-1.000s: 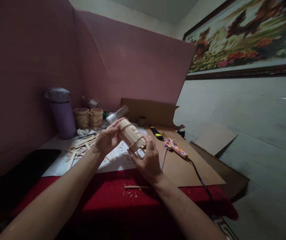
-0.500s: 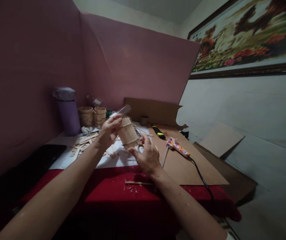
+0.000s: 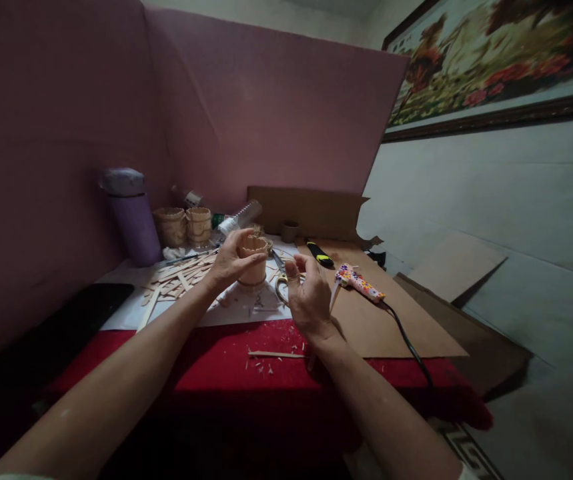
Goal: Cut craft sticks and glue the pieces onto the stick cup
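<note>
A small cup made of wooden craft sticks (image 3: pixel 253 272) stands upright on the white paper, its scalloped rim facing up. My left hand (image 3: pixel 233 261) grips it from the left, thumb at the near side and fingers over the far rim. To the right of the cup, my right hand (image 3: pixel 310 297) is raised with its fingers curled toward the thumb; whether anything small is between them cannot be seen. Beside that hand lie scissors (image 3: pixel 281 288) with gold-coloured handles, partly hidden by it.
Craft sticks (image 3: pixel 179 280) are heaped at left, near two stick cups (image 3: pixel 199 227) and a purple tumbler (image 3: pixel 133 223). A flowered glue gun (image 3: pixel 361 283) with a black cord and a yellow-black utility knife (image 3: pixel 320 254) lie on cardboard (image 3: pixel 391 333). Scraps litter the red cloth (image 3: pixel 206 360).
The cup has gone from tilted in both hands to upright on the paper in my left hand. My right hand has come away from it, to the right. The view has shifted slightly.
</note>
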`<state>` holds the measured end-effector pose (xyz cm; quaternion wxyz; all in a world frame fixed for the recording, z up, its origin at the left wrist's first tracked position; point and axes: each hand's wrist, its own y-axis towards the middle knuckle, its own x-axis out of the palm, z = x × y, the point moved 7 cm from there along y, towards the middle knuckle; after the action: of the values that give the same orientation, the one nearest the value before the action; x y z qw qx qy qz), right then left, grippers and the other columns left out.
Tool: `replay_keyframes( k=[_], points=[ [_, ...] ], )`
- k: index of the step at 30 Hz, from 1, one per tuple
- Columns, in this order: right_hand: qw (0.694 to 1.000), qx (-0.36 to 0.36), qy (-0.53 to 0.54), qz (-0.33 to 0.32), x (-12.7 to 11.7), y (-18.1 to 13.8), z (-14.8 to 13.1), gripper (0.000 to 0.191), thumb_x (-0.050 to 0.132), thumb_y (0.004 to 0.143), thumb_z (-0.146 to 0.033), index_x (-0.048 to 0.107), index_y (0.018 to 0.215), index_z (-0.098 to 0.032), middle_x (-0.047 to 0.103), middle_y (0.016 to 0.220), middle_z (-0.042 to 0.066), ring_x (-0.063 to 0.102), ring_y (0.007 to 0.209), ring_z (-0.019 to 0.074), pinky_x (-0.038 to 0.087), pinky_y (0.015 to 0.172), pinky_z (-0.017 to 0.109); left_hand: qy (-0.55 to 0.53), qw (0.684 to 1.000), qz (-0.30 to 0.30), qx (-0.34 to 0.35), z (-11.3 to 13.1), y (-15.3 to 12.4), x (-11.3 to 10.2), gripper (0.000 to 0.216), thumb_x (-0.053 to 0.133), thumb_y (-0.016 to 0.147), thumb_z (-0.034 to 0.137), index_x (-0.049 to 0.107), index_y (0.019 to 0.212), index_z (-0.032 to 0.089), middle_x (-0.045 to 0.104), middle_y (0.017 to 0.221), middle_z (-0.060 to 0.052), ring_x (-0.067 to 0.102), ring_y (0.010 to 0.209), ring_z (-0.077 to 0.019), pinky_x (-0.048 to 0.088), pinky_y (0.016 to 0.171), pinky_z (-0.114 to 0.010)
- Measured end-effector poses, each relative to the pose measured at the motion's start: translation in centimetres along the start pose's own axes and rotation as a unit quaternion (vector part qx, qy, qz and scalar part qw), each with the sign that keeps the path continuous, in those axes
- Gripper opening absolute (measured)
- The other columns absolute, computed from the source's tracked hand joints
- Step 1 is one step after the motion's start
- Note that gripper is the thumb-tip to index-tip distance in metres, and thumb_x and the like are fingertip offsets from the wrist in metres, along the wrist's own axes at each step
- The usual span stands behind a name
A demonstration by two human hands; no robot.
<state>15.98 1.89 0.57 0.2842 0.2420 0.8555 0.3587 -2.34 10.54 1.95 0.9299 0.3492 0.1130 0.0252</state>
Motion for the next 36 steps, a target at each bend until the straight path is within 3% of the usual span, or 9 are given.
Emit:
replay_keyframes(
  k=[6, 11, 15, 18, 20, 25, 28, 31, 36],
  points=[
    [1.0, 0.005, -0.001, 0.015, -0.1, 0.1, 0.1, 0.069, 0.025, 0.091, -0.071, 0.063, 0.102, -0.015, 0.07, 0.097, 0.014, 0.063, 0.092, 0.0265, 0.047, 0.081, 0.04, -0.044, 0.998, -0.007, -0.037, 0.5, -0.3, -0.7, 0.061, 0.073, 0.069, 0.048, 0.061, 0.123, 0.022, 0.056, 0.13, -0.012, 0.053, 0.121, -0.0304, 0.048, 0.095, -0.042],
    [1.0, 0.003, -0.007, -0.001, -0.1, 0.2, -0.1, 0.071, 0.022, 0.092, -0.071, 0.064, 0.099, -0.015, 0.069, 0.096, 0.015, 0.061, 0.091, 0.0266, 0.046, 0.079, 0.04, -0.105, 0.988, -0.059, -0.099, -0.1, -0.3, 0.0, 0.069, 0.082, 0.055, 0.038, 0.063, 0.119, 0.019, 0.066, 0.11, -0.008, 0.06, 0.108, -0.0299, 0.047, 0.094, -0.046],
    [1.0, -0.006, -0.011, -0.017, 0.0, 0.2, -0.3, 0.068, 0.021, 0.093, -0.069, 0.064, 0.094, -0.016, 0.068, 0.094, 0.013, 0.06, 0.09, 0.0255, 0.045, 0.079, 0.038, -0.043, 0.994, -0.014, -0.1, -0.5, 0.0, -0.8, 0.075, 0.083, 0.051, 0.045, 0.062, 0.118, 0.019, 0.059, 0.122, -0.012, 0.058, 0.109, -0.0307, 0.047, 0.093, -0.046],
    [1.0, -0.01, -0.011, -0.008, -0.1, 0.1, -0.4, 0.067, 0.022, 0.094, -0.068, 0.064, 0.092, -0.017, 0.067, 0.093, 0.012, 0.059, 0.089, 0.0246, 0.045, 0.078, 0.037, -0.027, 0.997, 0.015, -0.075, -0.1, 0.2, -1.5, 0.066, 0.073, 0.065, 0.053, 0.061, 0.12, 0.021, 0.057, 0.128, -0.013, 0.053, 0.116, -0.031, 0.044, 0.097, -0.047],
    [1.0, -0.013, -0.011, -0.006, -0.1, 0.1, -0.5, 0.065, 0.023, 0.094, -0.067, 0.064, 0.091, -0.017, 0.068, 0.092, 0.012, 0.059, 0.088, 0.0244, 0.045, 0.078, 0.037, -0.059, 0.996, 0.001, -0.071, 0.2, 0.1, -1.4, 0.06, 0.071, 0.069, 0.051, 0.062, 0.12, 0.021, 0.059, 0.128, -0.012, 0.053, 0.118, -0.0302, 0.043, 0.098, -0.045],
    [1.0, -0.023, -0.005, -0.016, 0.0, 0.0, -0.6, 0.06, 0.026, 0.096, -0.064, 0.064, 0.088, -0.018, 0.068, 0.09, 0.01, 0.059, 0.086, 0.0227, 0.044, 0.076, 0.035, -0.094, 0.986, -0.08, -0.109, -0.2, -0.3, 0.2, 0.064, 0.081, 0.056, 0.035, 0.065, 0.116, 0.019, 0.065, 0.111, -0.01, 0.062, 0.1, -0.0283, 0.05, 0.085, -0.042],
    [0.999, -0.027, -0.012, -0.019, 0.0, -0.1, -0.7, 0.057, 0.028, 0.096, -0.062, 0.064, 0.085, -0.018, 0.067, 0.09, 0.01, 0.06, 0.086, 0.023, 0.044, 0.076, 0.035, -0.026, 0.995, -0.03, -0.087, -0.2, 0.0, -0.6, 0.069, 0.085, 0.049, 0.04, 0.065, 0.113, 0.019, 0.059, 0.118, -0.012, 0.058, 0.107, -0.0294, 0.049, 0.088, -0.043],
    [0.999, -0.029, -0.018, -0.022, 0.0, -0.1, -0.7, 0.057, 0.029, 0.097, -0.061, 0.064, 0.083, -0.018, 0.066, 0.09, 0.01, 0.06, 0.086, 0.0234, 0.044, 0.075, 0.035, -0.02, 0.997, -0.003, -0.078, 0.0, 0.1, -1.3, 0.066, 0.08, 0.058, 0.048, 0.064, 0.116, 0.021, 0.055, 0.128, -0.011, 0.053, 0.116, -0.0306, 0.044, 0.097, -0.045],
    [0.999, -0.025, -0.029, -0.029, 0.3, 0.0, -0.4, 0.055, 0.03, 0.097, -0.059, 0.064, 0.083, -0.018, 0.067, 0.091, 0.011, 0.059, 0.085, 0.0233, 0.044, 0.075, 0.036, -0.095, 0.981, -0.104, -0.131, -0.3, -0.5, 0.2, 0.068, 0.081, 0.055, 0.037, 0.063, 0.119, 0.02, 0.065, 0.112, -0.01, 0.061, 0.099, -0.0283, 0.05, 0.086, -0.044]
  ],
)
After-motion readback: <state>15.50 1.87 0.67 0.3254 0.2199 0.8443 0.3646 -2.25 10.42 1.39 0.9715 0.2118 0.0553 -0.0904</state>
